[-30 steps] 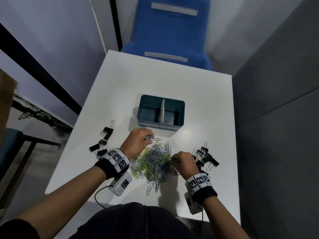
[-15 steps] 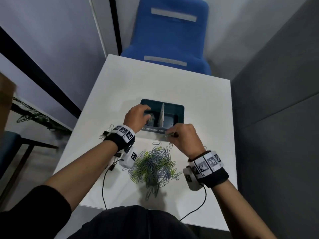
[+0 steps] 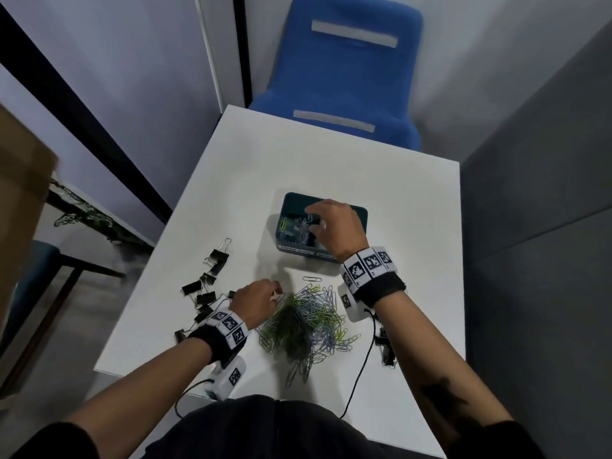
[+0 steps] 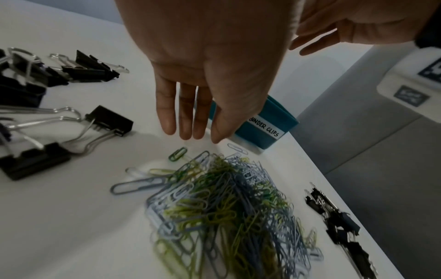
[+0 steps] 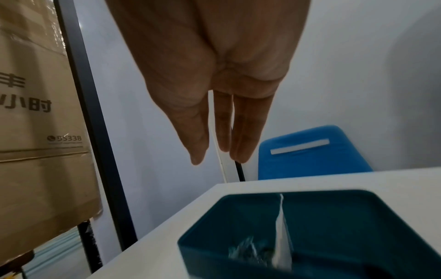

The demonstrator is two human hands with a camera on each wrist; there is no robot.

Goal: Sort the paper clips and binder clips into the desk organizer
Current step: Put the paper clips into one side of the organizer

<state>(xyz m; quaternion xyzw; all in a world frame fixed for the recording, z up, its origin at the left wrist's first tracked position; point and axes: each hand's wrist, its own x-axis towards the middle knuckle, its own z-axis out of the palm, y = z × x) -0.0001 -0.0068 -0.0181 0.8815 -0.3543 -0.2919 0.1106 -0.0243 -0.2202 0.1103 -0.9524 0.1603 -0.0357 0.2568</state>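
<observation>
White table point(image 3: 331, 167) bare toward its far edge, my right hand point(image 3: 334, 226) slack-fingered, holding nothing, over the organizer point(image 3: 359, 213), my left hand point(image 3: 255, 301) loose, empty-fingered above the paper clip pile point(image 3: 308, 323).

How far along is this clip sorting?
Barely started. A few paper clips lie in the organizer's left compartment, where the open right hand hovers. The open left hand reaches toward the big paper clip pile. All visible binder clips remain on the table.
</observation>
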